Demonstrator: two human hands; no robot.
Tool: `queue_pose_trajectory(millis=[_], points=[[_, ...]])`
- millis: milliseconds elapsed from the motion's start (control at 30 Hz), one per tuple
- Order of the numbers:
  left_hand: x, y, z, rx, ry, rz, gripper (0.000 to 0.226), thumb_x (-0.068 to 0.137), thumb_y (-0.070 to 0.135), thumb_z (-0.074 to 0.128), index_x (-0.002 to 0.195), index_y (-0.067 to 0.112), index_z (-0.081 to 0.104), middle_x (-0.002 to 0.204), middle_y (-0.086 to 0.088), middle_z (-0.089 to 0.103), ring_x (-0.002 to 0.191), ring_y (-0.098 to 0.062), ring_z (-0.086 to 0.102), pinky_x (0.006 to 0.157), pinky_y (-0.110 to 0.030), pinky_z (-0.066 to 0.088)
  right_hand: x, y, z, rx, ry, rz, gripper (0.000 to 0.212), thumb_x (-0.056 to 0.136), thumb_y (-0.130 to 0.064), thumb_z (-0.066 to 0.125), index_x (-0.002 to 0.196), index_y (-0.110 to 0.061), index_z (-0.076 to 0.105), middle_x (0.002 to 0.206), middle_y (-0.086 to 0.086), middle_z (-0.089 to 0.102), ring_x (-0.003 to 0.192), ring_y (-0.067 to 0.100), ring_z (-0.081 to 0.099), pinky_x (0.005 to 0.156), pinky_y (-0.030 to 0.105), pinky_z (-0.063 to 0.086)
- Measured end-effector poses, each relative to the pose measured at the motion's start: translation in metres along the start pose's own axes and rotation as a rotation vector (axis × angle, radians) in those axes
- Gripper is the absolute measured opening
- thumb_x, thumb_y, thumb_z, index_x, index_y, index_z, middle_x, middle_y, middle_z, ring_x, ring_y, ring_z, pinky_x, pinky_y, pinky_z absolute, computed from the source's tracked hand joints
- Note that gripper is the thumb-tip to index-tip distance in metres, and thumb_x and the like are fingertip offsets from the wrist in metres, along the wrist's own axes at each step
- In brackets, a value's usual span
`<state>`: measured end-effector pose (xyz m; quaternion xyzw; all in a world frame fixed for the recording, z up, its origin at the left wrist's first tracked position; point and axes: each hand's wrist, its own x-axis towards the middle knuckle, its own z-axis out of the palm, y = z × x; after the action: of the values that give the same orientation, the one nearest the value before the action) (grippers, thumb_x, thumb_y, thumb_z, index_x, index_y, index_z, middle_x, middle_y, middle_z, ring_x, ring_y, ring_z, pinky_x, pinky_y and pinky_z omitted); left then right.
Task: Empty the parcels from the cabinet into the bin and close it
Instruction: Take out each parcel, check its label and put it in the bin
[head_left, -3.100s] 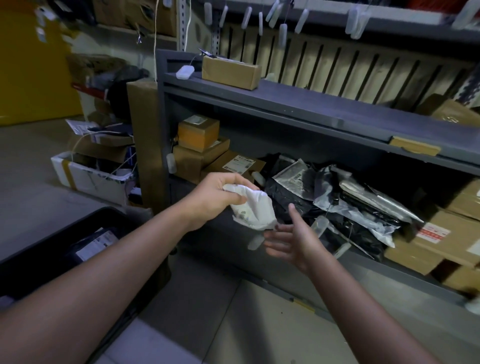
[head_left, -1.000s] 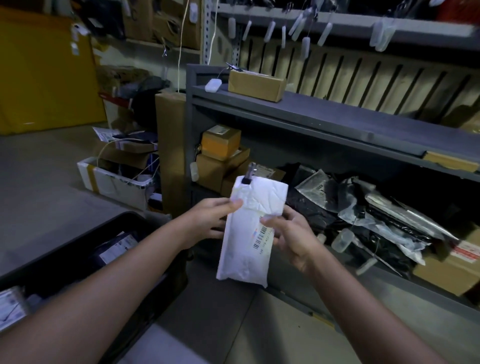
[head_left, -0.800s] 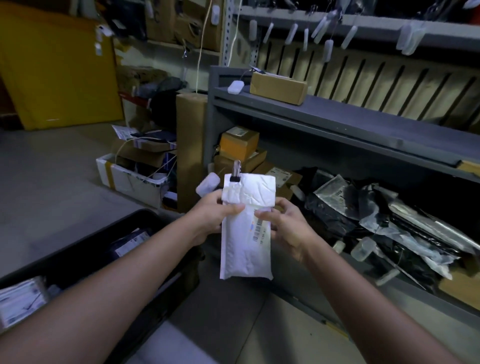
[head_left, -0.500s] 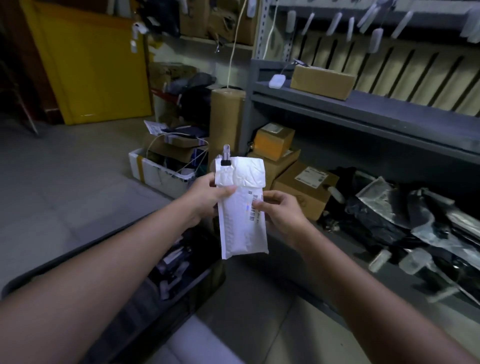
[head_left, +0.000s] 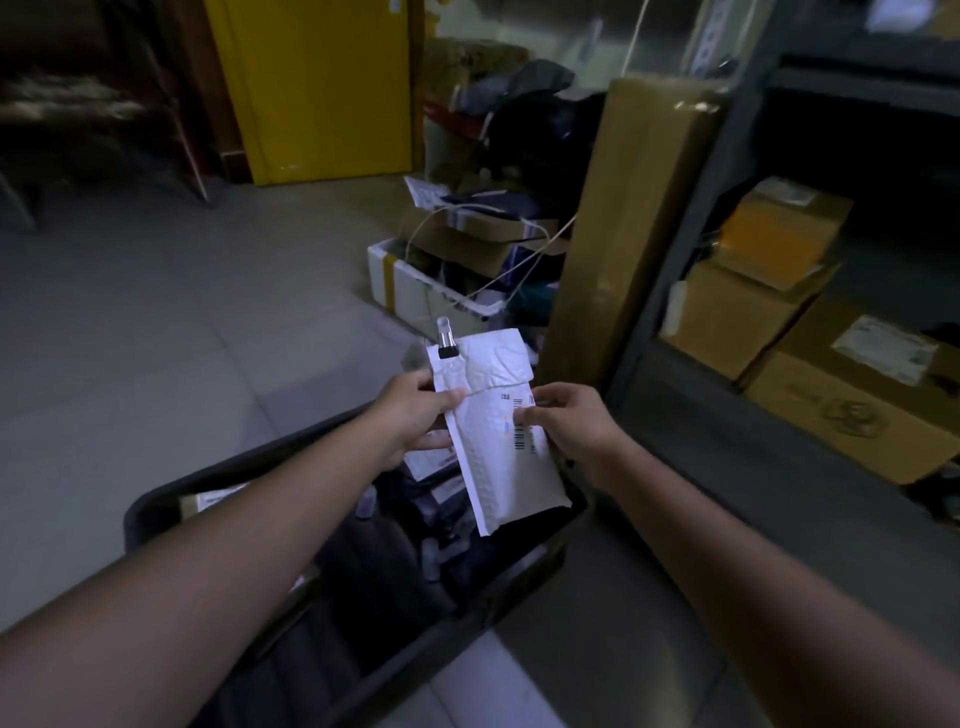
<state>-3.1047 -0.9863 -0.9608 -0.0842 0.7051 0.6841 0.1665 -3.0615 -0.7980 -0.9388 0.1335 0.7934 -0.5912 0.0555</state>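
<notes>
A white padded mailer (head_left: 496, 441) with a barcode label and a clip tag at its top corner hangs upright above the black bin (head_left: 171, 493). My left hand (head_left: 415, 418) pinches its left edge and my right hand (head_left: 569, 423) pinches its right edge. The bin stands open on the floor below, holding several dark and white parcels. The grey cabinet (head_left: 691, 395) stands to the right, with brown cardboard boxes (head_left: 857, 405) on its lower shelf.
A tall brown cardboard parcel (head_left: 628, 223) leans against the cabinet's left post. Behind it a white box (head_left: 421, 286) of cables and clutter sits on the floor. A yellow door (head_left: 317, 88) is at the back. Grey floor tiles spread to the left.
My view has turned left and down, away from the cabinet shelf. Both hands have carried the white mailer leftward until it hangs over the open bin.
</notes>
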Motion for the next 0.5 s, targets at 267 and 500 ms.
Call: queue_pose_trajectory(millis=[267,500], points=[[0.088,-0.080,-0.027,0.002,0.094,-0.094,0.025,0.095,0.007,0.063,0.118,0.012,0.055,0.092,-0.003,0.068,0.054,-0.008,0.068,0.053,-0.028,0.059,0.107,0.068,0.059,-0.166,-0.109,0.061,0.015,0.087,-0.004,0.071,0.101,-0.007,0.068,0.087,0.005,0.067,0.067,0.012,0.061,0.054,0.020,0.048],[0.157,-0.125,-0.029,-0.012,0.114,-0.198,0.017,0.098,0.007,0.059,0.114,0.009,0.054,0.096,-0.013,0.071,0.070,-0.020,0.072,0.056,-0.028,0.061,0.187,0.123,0.082,-0.269,-0.131,0.055,0.026,0.086,-0.005,0.073,0.111,-0.001,0.067,0.100,0.011,0.066,0.080,0.023,0.063,0.070,0.031,0.050]])
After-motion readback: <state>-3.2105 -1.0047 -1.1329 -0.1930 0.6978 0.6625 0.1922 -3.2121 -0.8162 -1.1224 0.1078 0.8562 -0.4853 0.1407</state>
